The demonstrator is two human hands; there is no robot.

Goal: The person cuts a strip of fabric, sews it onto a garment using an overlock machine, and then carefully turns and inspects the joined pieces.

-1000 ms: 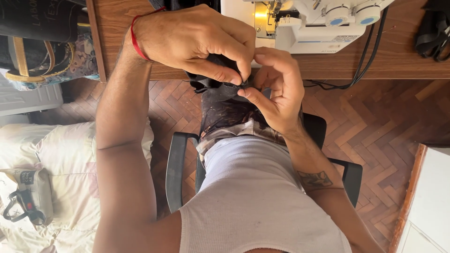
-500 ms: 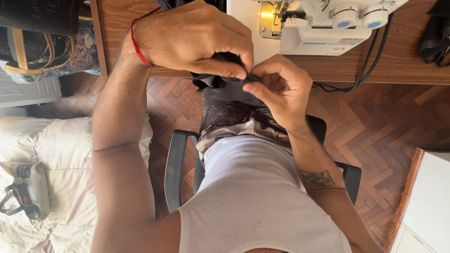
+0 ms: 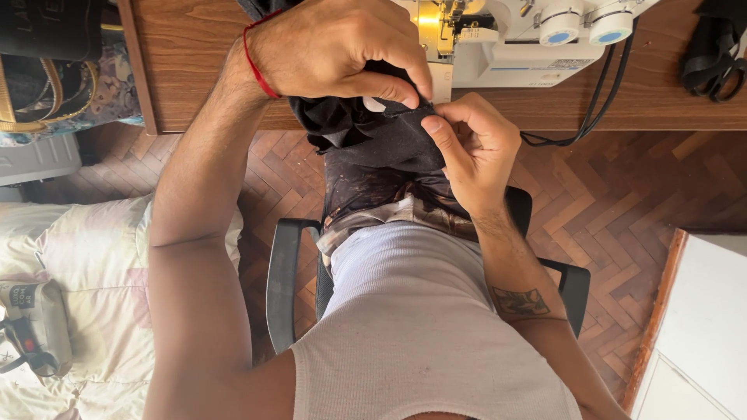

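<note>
Worktop edge: the near edge of the wooden worktop (image 3: 194, 70) runs left to right across the far part of the view, and both hands work right at that edge, just off it and above the lap.
Open room: little at the hands, with a white sewing machine (image 3: 513, 39) close behind them on the worktop and its black cable (image 3: 599, 93) hanging over the edge to the right; herringbone wood floor (image 3: 622, 202) lies open to the right and left of the chair.
Chair: black armrests (image 3: 280, 288) flank the seated person on both sides, hemming in the elbows.
Left side: a bed with pale, crumpled bedding (image 3: 85, 257) lies near left, with a small grey device (image 3: 31, 327) on it; a bag with a tan strap (image 3: 47, 85) sits far left beside the worktop.
Right side: a white cabinet top (image 3: 700, 311) fills the near right corner.
Dark fabric: the black fabric (image 3: 373, 136) hangs from the worktop edge down to the lap, bunched between the two hands.
Left hand: the left hand (image 3: 334, 50), a red thread at its wrist, is curled over the fabric from above, thumb and forefinger pinched together on its upper edge.
Right hand: the right hand (image 3: 475, 148) comes from below, fingers folded in and thumb pressed on the same edge, just beside the left fingertips.
</note>
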